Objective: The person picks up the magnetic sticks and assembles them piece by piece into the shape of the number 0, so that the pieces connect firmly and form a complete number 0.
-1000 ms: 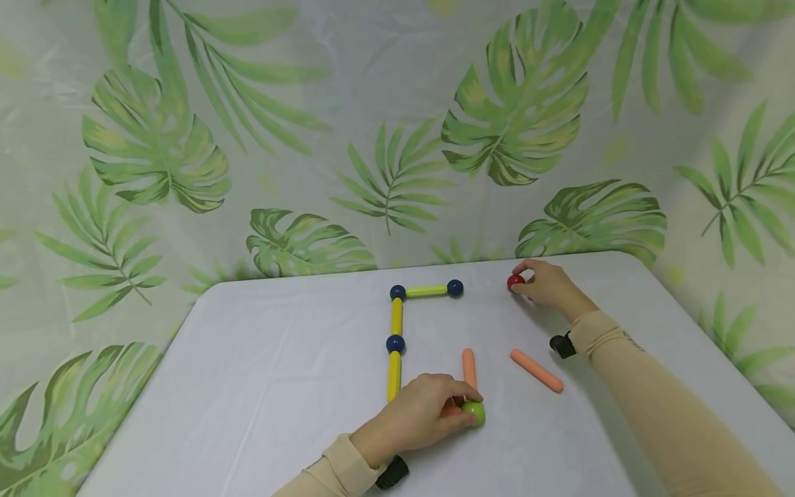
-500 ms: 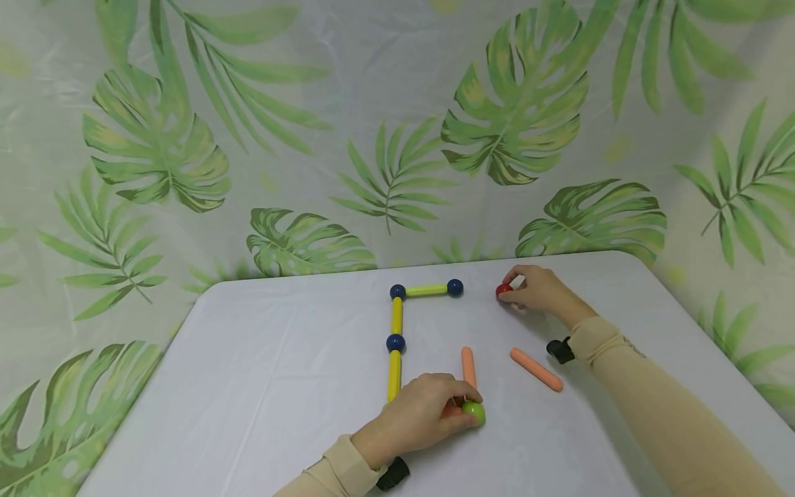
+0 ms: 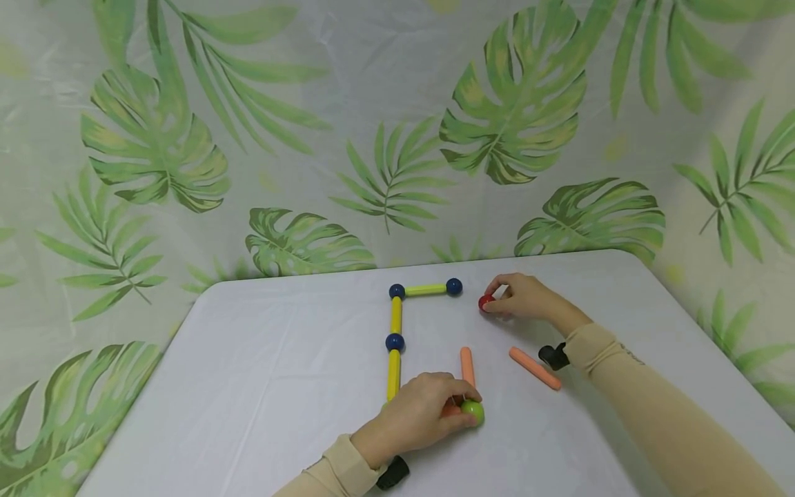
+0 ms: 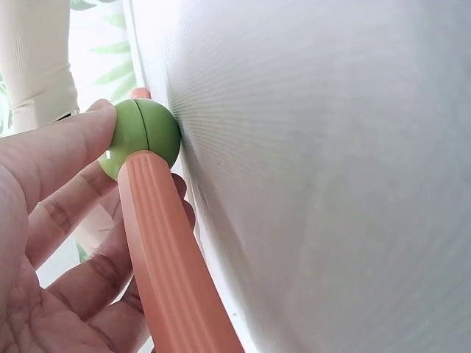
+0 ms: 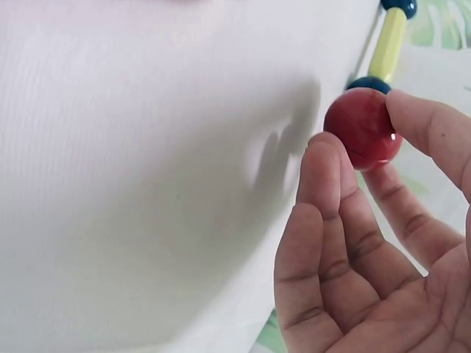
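My left hand (image 3: 419,412) pinches a green ball (image 4: 151,132) low on the white table. An orange stick (image 4: 165,257) butts against that ball and runs back beneath the palm. Another orange stick (image 3: 468,366) extends from the ball toward the far edge. Between thumb and fingertips my right hand (image 3: 524,298) grips a red ball (image 5: 363,129), just right of the dark blue ball (image 3: 454,286) that ends the chain. Yellow sticks (image 3: 396,316) and blue balls (image 3: 395,342) form the chain's left side; its near end is hidden behind my left hand.
A loose orange stick (image 3: 535,368) lies on the white table (image 3: 279,373), below my right hand. The light yellow stick (image 3: 426,290) spans the top of the chain. Behind the table hangs a leaf-patterned cloth (image 3: 397,90).
My right hand has moved left and slightly nearer with the red ball, closer to the chain's end ball. The left hand stays in place on the green ball.
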`<state>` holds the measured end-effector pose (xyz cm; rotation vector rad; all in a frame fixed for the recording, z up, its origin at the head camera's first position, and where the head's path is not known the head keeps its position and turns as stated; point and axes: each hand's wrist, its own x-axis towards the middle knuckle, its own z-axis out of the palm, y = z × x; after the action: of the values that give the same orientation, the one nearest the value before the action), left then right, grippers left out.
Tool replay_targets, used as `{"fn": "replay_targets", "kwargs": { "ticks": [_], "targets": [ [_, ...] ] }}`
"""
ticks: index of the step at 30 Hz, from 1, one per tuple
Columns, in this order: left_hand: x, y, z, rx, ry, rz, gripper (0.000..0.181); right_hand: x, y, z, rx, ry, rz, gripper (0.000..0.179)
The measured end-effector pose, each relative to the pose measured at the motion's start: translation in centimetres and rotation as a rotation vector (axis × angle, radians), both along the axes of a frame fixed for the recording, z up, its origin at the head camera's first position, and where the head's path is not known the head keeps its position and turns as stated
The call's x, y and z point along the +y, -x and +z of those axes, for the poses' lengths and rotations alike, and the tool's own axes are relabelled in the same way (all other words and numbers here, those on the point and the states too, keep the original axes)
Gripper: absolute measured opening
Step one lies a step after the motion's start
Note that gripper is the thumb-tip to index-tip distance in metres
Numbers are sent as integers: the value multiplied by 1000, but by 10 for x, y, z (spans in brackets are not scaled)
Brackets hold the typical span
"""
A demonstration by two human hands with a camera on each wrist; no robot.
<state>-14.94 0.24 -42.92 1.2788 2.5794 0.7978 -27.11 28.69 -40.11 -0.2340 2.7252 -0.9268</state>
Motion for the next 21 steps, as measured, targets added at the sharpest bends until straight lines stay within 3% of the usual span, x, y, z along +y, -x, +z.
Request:
{"fn": "replay_targets", "kwargs": {
  "ticks": [9, 21],
  "targets": [
    [-1, 0, -1, 37, 1, -6, 24, -9, -5, 0, -50, 28, 54, 39],
    [0, 0, 0, 35, -3, -6, 24, -17, -5, -6, -94, 37, 110, 35]
  ]
}}
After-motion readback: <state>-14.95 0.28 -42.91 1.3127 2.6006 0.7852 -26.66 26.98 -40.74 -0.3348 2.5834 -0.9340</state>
